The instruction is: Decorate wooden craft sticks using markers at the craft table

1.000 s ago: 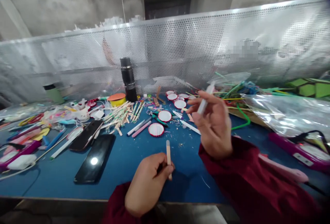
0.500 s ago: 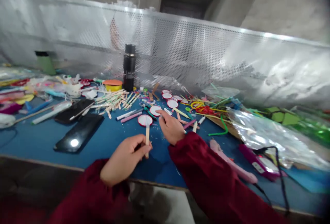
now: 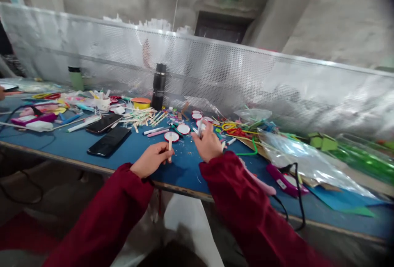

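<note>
My left hand (image 3: 152,159) is closed around a flat wooden stick (image 3: 170,149). At the far end of that stick is a round white disc with a red rim (image 3: 171,136), held low over the blue table. My right hand (image 3: 209,143) is raised to the right of it, fingers closed on a slim whitish marker-like stick (image 3: 200,128), slightly blurred. Another white disc with a red rim (image 3: 184,129) lies between the hands, farther back. Behind my right hand are more such discs (image 3: 197,116), partly hidden by the fingers.
Two black phones (image 3: 110,142) lie on the left, near a pile of small wooden sticks (image 3: 140,117). A black bottle (image 3: 159,86) stands against the perforated metal screen (image 3: 215,70). To the right are a pink glue gun (image 3: 261,183), a purple corded device (image 3: 286,180) and clear plastic wrap (image 3: 308,156).
My right hand, earlier reaching with a finger extended among the discs, has closed on the whitish stick and lifted it. My left hand keeps hold of the wooden stick. The view has shifted.
</note>
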Tool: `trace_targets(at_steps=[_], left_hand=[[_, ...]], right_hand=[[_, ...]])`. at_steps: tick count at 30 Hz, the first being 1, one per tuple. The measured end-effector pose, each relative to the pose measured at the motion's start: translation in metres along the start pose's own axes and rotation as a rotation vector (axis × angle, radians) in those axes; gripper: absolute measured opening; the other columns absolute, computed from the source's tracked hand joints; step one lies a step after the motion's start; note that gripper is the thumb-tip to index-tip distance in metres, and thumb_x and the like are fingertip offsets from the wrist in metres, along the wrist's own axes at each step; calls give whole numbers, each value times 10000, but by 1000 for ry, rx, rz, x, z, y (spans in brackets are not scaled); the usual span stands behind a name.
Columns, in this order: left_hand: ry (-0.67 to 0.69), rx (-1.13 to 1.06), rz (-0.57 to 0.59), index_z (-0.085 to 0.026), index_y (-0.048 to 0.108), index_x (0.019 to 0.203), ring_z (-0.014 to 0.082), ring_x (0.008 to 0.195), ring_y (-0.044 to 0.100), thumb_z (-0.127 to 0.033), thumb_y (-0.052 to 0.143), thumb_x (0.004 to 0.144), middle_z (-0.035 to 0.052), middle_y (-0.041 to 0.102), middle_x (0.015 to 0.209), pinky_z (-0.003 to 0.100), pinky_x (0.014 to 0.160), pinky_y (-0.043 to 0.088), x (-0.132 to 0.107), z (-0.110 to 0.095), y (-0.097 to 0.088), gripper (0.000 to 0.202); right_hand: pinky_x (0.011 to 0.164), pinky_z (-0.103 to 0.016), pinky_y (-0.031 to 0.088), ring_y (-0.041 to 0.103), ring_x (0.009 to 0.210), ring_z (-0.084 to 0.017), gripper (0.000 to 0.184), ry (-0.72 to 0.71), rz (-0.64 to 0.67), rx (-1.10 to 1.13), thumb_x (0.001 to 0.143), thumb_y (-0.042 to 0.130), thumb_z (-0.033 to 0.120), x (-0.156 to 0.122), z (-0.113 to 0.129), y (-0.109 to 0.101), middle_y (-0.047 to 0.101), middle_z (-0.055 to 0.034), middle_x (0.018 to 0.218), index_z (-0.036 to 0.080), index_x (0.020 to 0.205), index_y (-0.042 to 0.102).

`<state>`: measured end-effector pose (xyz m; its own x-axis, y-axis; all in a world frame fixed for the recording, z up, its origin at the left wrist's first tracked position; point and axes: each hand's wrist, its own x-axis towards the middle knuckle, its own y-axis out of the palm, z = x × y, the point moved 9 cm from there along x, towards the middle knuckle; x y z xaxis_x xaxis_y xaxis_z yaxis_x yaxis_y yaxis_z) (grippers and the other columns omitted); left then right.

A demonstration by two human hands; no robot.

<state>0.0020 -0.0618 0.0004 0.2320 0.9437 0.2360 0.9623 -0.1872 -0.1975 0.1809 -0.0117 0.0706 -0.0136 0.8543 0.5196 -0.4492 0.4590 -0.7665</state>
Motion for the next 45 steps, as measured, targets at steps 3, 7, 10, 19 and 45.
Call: trace_targets(at_steps=[3, 7, 10, 19, 45], left_hand=[[-7, -9, 15, -159, 577, 867, 107, 603, 486, -446, 589, 837, -1, 604, 714, 234, 599, 386, 0, 1, 1, 289], [-6, 36, 2, -160, 576, 860, 102, 591, 472, -440, 569, 850, -8, 598, 707, 233, 597, 377, 0, 1, 0, 280], [-20, 71, -16, -164, 576, 854, 104, 589, 471, -449, 568, 848, -10, 602, 703, 235, 599, 373, 0, 0, -2, 285], [-26, 111, -9, -161, 596, 879, 106, 603, 473, -450, 549, 864, 0, 607, 726, 232, 592, 369, -1, -2, -1, 293], [-35, 116, 7, -169, 611, 889, 108, 609, 488, -463, 553, 873, -3, 607, 717, 229, 602, 396, 0, 0, 1, 301]], right_hand=[[710, -345, 470, 687, 816, -269, 634, -32, -128, 139, 864, 576, 437, -24, -15, -44, 733, -66, 883, 159, 1380, 335], [617, -291, 417, 655, 723, -217, 318, -37, -70, 117, 887, 537, 463, -52, -38, -60, 715, -42, 836, 231, 1103, 557], [614, -262, 368, 623, 705, -178, 224, -65, 63, -2, 917, 508, 428, -59, -40, -45, 691, -21, 787, 229, 883, 603], [713, -258, 386, 633, 819, -171, 212, 22, 291, -75, 850, 635, 289, -41, -34, 11, 691, -34, 873, 193, 1034, 597], [617, -286, 300, 539, 675, -150, 240, -69, -120, -138, 931, 500, 399, -88, -33, -29, 610, -11, 773, 218, 775, 526]])
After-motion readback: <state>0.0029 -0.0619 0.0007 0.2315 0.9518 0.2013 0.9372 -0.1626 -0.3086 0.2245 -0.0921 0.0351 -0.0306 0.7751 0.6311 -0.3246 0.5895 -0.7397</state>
